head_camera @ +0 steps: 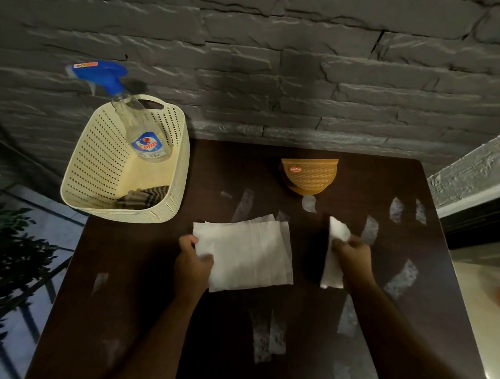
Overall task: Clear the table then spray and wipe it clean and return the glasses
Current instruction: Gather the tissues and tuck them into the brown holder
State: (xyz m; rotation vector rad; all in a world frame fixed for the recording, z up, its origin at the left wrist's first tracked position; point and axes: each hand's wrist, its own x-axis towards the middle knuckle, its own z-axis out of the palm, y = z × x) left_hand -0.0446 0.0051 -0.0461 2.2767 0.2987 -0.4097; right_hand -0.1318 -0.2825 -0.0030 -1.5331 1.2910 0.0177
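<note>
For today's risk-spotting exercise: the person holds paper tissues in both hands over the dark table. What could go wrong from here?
1. The left hand pinches only the edge of the flat tissue stack; loose sheets may slide off.
2. The cream basket overhangs the table corner, with the tilted spray bottle inside; a bump could tip it.
3. The right hand grips a thin tissue that may tear.

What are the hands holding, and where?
Left hand pinches the big paper sheet at its left edge; right hand grips a folded tissue near its middle.
</note>
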